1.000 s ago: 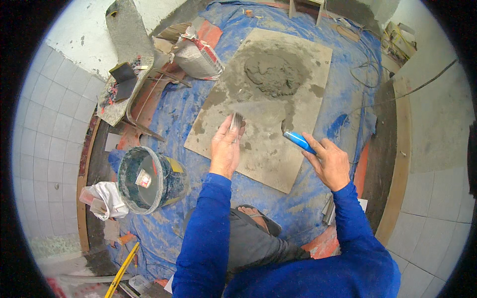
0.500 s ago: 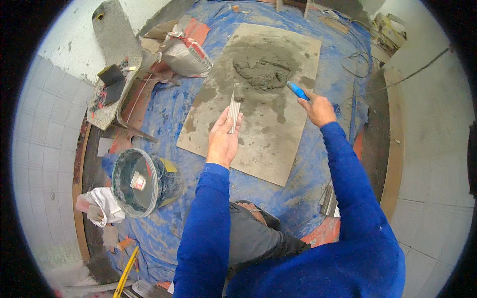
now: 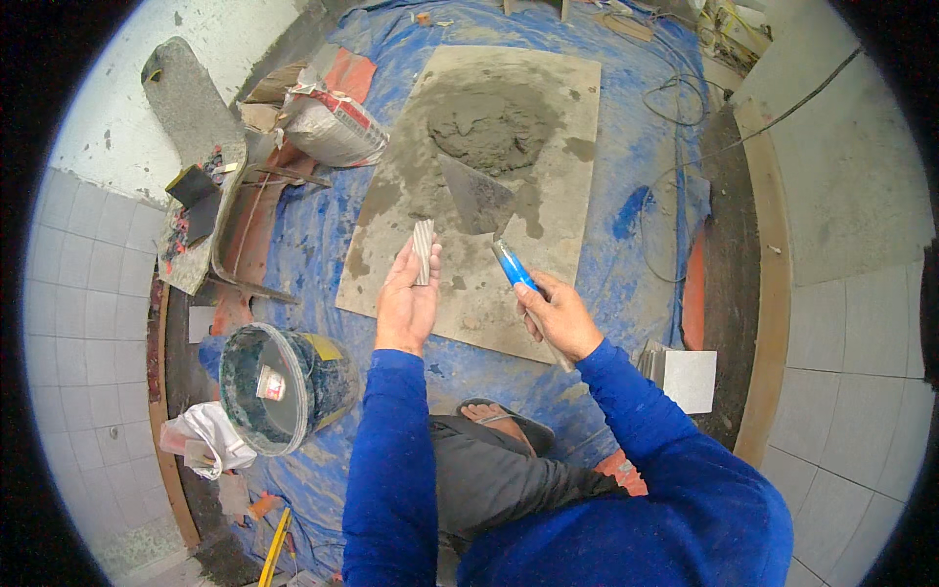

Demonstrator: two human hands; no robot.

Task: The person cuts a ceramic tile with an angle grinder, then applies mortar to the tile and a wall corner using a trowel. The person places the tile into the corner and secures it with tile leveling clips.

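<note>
My left hand (image 3: 409,305), palm turned up, holds a narrow tile strip (image 3: 423,252) with light ridged stripes between thumb and fingers. My right hand (image 3: 558,315) is wrapped round the blue handle of a pointing trowel (image 3: 478,194). Its triangular grey blade slants away from me, its tip close to the near edge of a heap of wet grey mortar (image 3: 501,125). Both hands are above a flat board (image 3: 479,313), where the mortar lies towards the far end. Whether mortar lies on the blade is hard to tell.
A blue tarp (image 3: 303,230) covers the floor. To the left stand a dark bucket (image 3: 337,377), a white bag (image 3: 223,430), a dirty chair (image 3: 196,108) and an open sack (image 3: 333,132). Stacked tiles (image 3: 688,380) sit at right, below a hanging cable (image 3: 802,103). A yellow level (image 3: 276,548) lies lower left.
My right hand has come nearer and to the left, drawing the trowel blade back out of the mortar. My left hand has drawn back slightly, and the tile strip now shows its ridged face.
</note>
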